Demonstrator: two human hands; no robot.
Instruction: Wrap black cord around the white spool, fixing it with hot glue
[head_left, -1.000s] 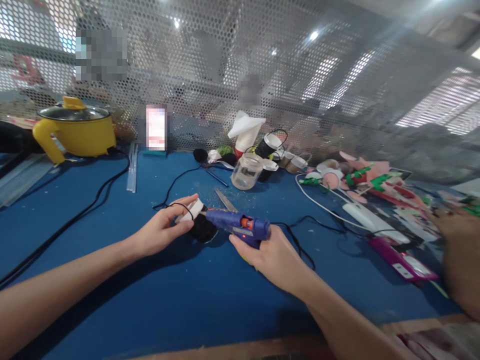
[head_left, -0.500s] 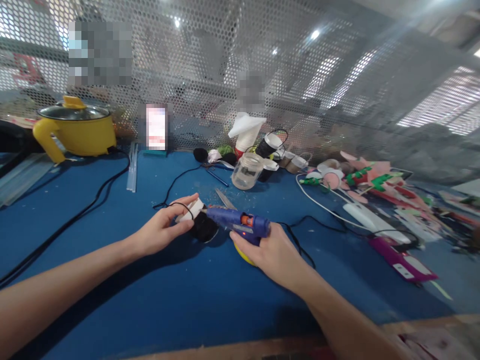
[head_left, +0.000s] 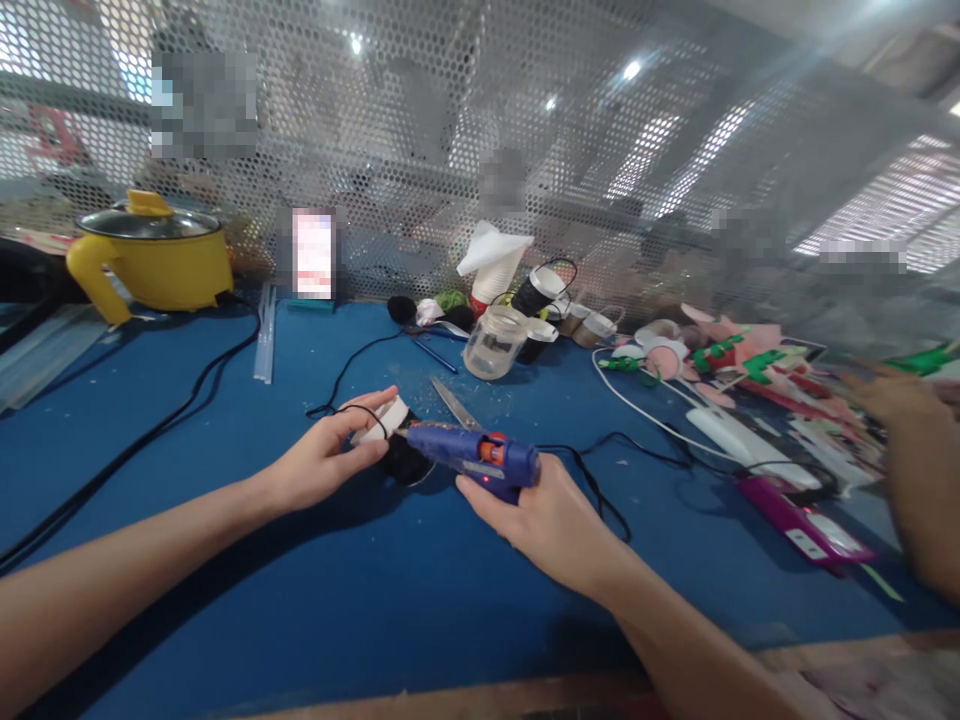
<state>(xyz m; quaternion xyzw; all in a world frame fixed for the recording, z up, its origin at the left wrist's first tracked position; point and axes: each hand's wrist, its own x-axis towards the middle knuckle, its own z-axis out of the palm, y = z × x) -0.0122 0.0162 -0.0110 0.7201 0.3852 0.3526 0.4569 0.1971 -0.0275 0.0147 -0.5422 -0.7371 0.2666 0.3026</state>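
My left hand is closed on a small white cup, which lies tilted with its side toward the glue gun. Black cord is wound round part of the cup, and a loose strand crosses my fingers. A blue hot glue gun with a small red light is gripped in my right hand. Its nozzle points left and is at the cup, beside the edge of the black winding; whether it touches is too small to tell. Scissors lie just behind the gun, their handles partly hidden.
A clear plastic jar, a pen and a cord-wrapped cup are farther back. Left stand a yellow pot, glue sticks and a phone. Right lie a purple power strip, paper flowers and another person's arm.
The glue gun has shifted slightly left and down toward the cup. A yellow part beneath it no longer shows. Another person's arm has come in at the right. My left hand stays put.
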